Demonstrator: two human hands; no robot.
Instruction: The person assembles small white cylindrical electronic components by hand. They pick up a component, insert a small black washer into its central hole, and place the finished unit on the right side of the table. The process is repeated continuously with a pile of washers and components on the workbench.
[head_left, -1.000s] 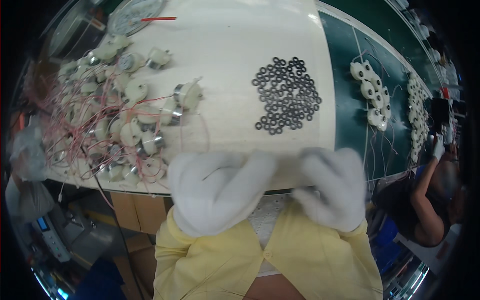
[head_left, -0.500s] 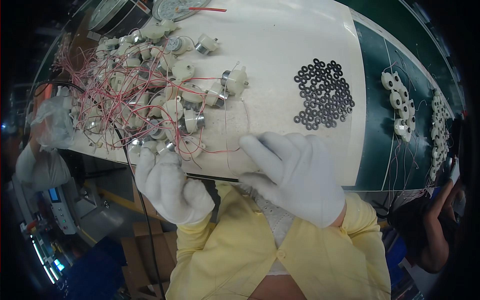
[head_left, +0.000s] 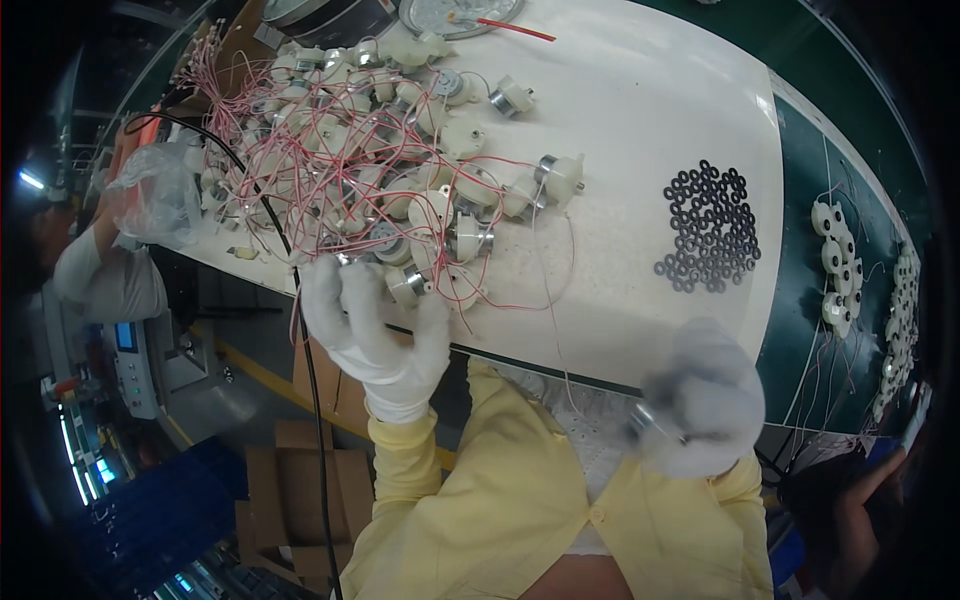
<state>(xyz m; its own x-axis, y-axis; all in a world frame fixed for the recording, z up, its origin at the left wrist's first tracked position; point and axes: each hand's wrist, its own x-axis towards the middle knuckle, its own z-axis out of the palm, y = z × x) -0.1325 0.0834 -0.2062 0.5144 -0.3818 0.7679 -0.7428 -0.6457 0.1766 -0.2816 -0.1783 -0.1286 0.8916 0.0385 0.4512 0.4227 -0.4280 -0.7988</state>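
Note:
My left hand [head_left: 375,330], in a white glove, is at the near edge of a tangled pile of small white-and-silver motors [head_left: 430,210] with red and white wires. Its fingers are apart around the near edge of the pile, beside a motor [head_left: 407,284], and I see nothing held in it. Off the table's front edge, my gloved right hand [head_left: 710,395] is smeared by motion. From its left side pokes a silver metal part [head_left: 655,425] with a thin shaft, looking like one of the motors. The fingers around it are blurred.
A patch of small black rings [head_left: 708,228] lies on the white table [head_left: 630,120]. White motors [head_left: 838,265] stand on a green strip at right. A black cable [head_left: 300,330] hangs across the left front. Other people's arms [head_left: 105,265] show at both sides.
My right hand has swung right and away from the pile, and a silver part now shows in it. My left hand's fingers have spread. The whole view has shifted.

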